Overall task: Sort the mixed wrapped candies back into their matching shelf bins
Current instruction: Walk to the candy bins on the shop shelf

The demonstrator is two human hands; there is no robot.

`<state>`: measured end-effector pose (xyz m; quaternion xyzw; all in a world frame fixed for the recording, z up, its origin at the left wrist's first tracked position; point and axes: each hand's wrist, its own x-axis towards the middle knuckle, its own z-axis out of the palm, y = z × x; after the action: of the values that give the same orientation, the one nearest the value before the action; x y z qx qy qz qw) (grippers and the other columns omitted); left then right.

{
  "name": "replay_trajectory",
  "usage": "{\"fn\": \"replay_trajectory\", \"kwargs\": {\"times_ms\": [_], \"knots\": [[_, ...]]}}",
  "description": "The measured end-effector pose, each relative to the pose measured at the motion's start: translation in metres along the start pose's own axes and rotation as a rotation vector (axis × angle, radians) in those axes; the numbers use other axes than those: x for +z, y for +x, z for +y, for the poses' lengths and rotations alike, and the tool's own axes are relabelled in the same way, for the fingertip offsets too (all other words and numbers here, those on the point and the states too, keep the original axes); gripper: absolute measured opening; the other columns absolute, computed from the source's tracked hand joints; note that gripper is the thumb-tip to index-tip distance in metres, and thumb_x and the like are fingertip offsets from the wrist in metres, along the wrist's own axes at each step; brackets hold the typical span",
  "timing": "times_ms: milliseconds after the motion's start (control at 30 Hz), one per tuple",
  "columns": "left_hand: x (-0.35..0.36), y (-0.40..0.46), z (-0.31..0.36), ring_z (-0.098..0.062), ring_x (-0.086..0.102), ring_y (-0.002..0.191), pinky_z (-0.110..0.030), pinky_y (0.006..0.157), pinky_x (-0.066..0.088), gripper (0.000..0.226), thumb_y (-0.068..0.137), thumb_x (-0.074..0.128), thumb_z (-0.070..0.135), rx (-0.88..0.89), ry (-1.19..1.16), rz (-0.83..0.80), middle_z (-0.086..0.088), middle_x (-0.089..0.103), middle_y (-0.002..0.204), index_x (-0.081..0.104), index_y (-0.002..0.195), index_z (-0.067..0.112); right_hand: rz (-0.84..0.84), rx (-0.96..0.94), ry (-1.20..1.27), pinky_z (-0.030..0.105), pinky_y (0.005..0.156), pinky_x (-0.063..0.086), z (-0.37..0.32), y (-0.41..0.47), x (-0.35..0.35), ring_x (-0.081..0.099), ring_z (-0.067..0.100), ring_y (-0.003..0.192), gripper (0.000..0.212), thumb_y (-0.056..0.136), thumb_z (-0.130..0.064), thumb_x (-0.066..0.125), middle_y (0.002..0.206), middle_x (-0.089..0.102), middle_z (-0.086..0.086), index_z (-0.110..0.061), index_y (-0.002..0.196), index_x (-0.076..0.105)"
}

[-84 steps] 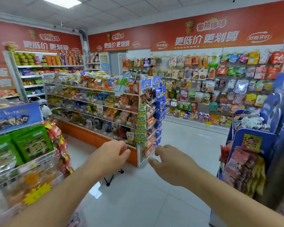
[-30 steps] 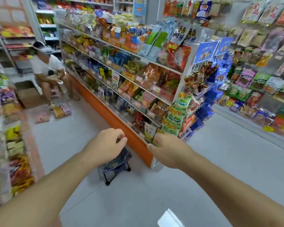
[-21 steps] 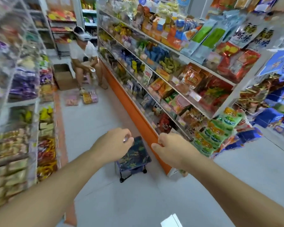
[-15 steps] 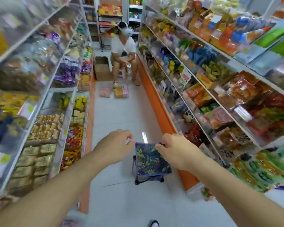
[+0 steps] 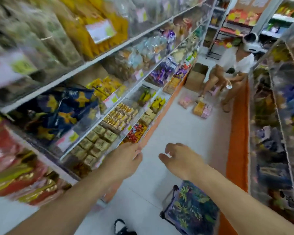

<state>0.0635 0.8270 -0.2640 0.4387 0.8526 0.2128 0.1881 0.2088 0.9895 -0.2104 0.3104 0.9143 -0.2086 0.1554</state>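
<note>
Shelf bins (image 5: 115, 116) just past the left hand (image 5: 126, 160); right hand (image 5: 182, 160) loose-fingered, both holding nothing visible — sorting not yet begun.

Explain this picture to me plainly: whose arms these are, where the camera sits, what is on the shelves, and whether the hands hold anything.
There is no machine here. A person wears a wide-angle camera on the head, so you look down along their own two bare arms in a shop aisle. The left hand reaches toward the lowest shelf bin of red wrapped candies; blur hides whether it pinches anything. The right hand hangs over the floor with loosely curled fingers, holding nothing. Above are bins of tan wrapped blocks and yellow sweets. A leaf-patterned folding stool stands below. Another person sits farther down the aisle.
</note>
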Motion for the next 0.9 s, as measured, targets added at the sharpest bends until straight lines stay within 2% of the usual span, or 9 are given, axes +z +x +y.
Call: {"fn": "replay_trajectory", "kwargs": {"times_ms": [133, 300, 367, 433, 567, 700, 767, 833, 900], "knots": [[0.000, 0.028, -0.040, -0.016, 0.060, 0.101, -0.034, 0.080, 0.050, 0.022, 0.101, 0.050, 0.042, -0.098, -0.020, 0.042, 0.008, 0.061, 0.108, 0.063, 0.112, 0.028, -0.047, -0.096, -0.066, 0.039, 0.092, 0.052, -0.027, 0.062, 0.000, 0.059, 0.024, 0.106, 0.044, 0.101, -0.059, 0.042, 0.114, 0.057, -0.001, -0.022, 0.122, 0.055], [0.004, 0.049, -0.070, -0.020, 0.059, 0.097, -0.042, 0.079, 0.053, 0.032, 0.095, 0.044, 0.049, -0.173, -0.059, 0.036, 0.005, 0.061, 0.108, 0.061, 0.110, 0.026, -0.130, -0.167, -0.136, 0.038, 0.091, 0.053, -0.050, 0.123, -0.005, 0.059, 0.023, 0.106, 0.041, 0.102, -0.057, 0.043, 0.115, 0.055, -0.001, -0.022, 0.121, 0.054], [0.007, 0.053, -0.079, -0.018, 0.059, 0.090, -0.039, 0.073, 0.053, 0.030, 0.097, 0.044, 0.050, -0.209, -0.086, 0.064, 0.009, 0.059, 0.104, 0.060, 0.111, 0.029, -0.152, -0.204, -0.161, 0.038, 0.089, 0.054, -0.059, 0.144, -0.008, 0.059, 0.022, 0.104, 0.040, 0.101, -0.057, 0.043, 0.114, 0.055, -0.002, -0.023, 0.119, 0.055], [0.012, 0.057, -0.087, -0.017, 0.061, 0.091, -0.035, 0.069, 0.050, 0.027, 0.099, 0.044, 0.049, -0.260, -0.093, 0.091, 0.012, 0.059, 0.105, 0.060, 0.113, 0.032, -0.182, -0.266, -0.200, 0.037, 0.087, 0.053, -0.068, 0.168, -0.010, 0.058, 0.022, 0.104, 0.039, 0.101, -0.055, 0.044, 0.113, 0.056, -0.001, -0.022, 0.117, 0.056], [0.021, 0.067, -0.105, -0.015, 0.060, 0.090, -0.034, 0.069, 0.050, 0.020, 0.099, 0.045, 0.050, -0.373, -0.112, 0.133, 0.015, 0.052, 0.096, 0.055, 0.104, 0.034, -0.283, -0.422, -0.257, 0.041, 0.088, 0.054, -0.087, 0.222, -0.004, 0.059, 0.024, 0.104, 0.038, 0.102, -0.050, 0.046, 0.116, 0.060, 0.003, -0.018, 0.117, 0.058], [0.039, 0.082, -0.118, -0.012, 0.062, 0.101, -0.036, 0.082, 0.054, 0.035, 0.098, 0.039, 0.054, -0.569, -0.134, 0.247, 0.012, 0.064, 0.111, 0.060, 0.119, 0.034, -0.415, -0.599, -0.373, 0.037, 0.074, 0.050, -0.096, 0.281, 0.014, 0.058, 0.024, 0.093, 0.030, 0.100, -0.048, 0.044, 0.105, 0.057, 0.004, -0.020, 0.109, 0.051], [0.053, 0.090, -0.119, -0.014, 0.063, 0.098, -0.038, 0.081, 0.055, 0.043, 0.095, 0.032, 0.058, -0.657, -0.173, 0.292, 0.009, 0.066, 0.107, 0.062, 0.113, 0.032, -0.465, -0.680, -0.435, 0.037, 0.074, 0.050, -0.098, 0.305, 0.024, 0.058, 0.025, 0.095, 0.030, 0.100, -0.048, 0.043, 0.103, 0.057, 0.004, -0.021, 0.108, 0.051], [0.069, 0.096, -0.117, -0.013, 0.062, 0.094, -0.039, 0.081, 0.054, 0.051, 0.091, 0.023, 0.059, -0.710, -0.217, 0.309, 0.009, 0.064, 0.100, 0.062, 0.106, 0.029, -0.491, -0.741, -0.496, 0.035, 0.066, 0.046, -0.096, 0.322, 0.034, 0.058, 0.023, 0.090, 0.031, 0.099, -0.051, 0.043, 0.100, 0.057, 0.002, -0.021, 0.105, 0.049], [0.086, 0.097, -0.113, -0.014, 0.063, 0.096, -0.038, 0.081, 0.054, 0.053, 0.091, 0.021, 0.058, -0.749, -0.250, 0.327, 0.010, 0.063, 0.101, 0.062, 0.109, 0.030, -0.520, -0.777, -0.524, 0.034, 0.062, 0.043, -0.089, 0.332, 0.043, 0.057, 0.020, 0.083, 0.033, 0.100, -0.050, 0.044, 0.095, 0.058, 0.002, -0.018, 0.103, 0.051]]}}
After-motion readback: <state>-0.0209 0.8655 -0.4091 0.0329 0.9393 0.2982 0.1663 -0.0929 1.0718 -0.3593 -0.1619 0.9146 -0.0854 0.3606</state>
